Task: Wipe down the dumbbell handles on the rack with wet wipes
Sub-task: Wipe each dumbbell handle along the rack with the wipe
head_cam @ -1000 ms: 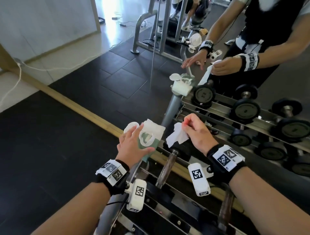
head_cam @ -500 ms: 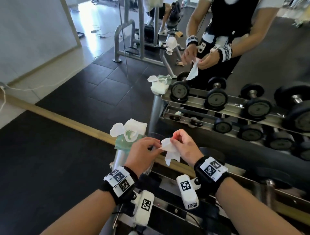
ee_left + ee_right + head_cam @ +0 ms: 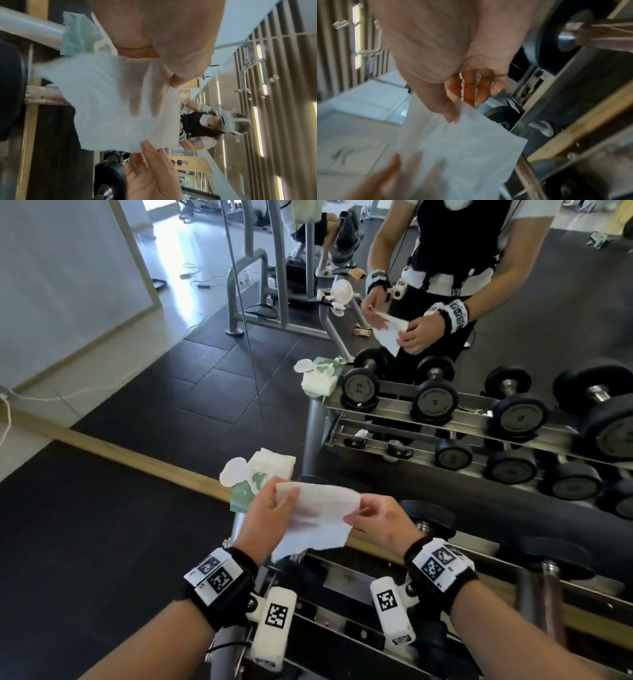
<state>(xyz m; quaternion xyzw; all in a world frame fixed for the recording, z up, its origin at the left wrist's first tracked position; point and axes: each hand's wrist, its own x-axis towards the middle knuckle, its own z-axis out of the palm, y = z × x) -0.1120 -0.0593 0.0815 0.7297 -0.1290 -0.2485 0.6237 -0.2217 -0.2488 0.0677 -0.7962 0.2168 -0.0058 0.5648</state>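
Wet wipe (image 3: 317,517) pinched at opposite edges, left hand (image 3: 270,510) with fingers spread behind it, right hand (image 3: 380,520) nipping a corner: likely stretched open for a broad wiping face. Held above the rack (image 3: 346,580), just this side of the opened wipe pack (image 3: 263,474). Nearest dumbbell handle (image 3: 551,597) right of the wipe, untouched.

Bare forearms with banded wrists
Black wristbands (image 3: 219,587) carry white patches printed with square black codes; a white coded camera block (image 3: 274,628) hangs under each wrist.
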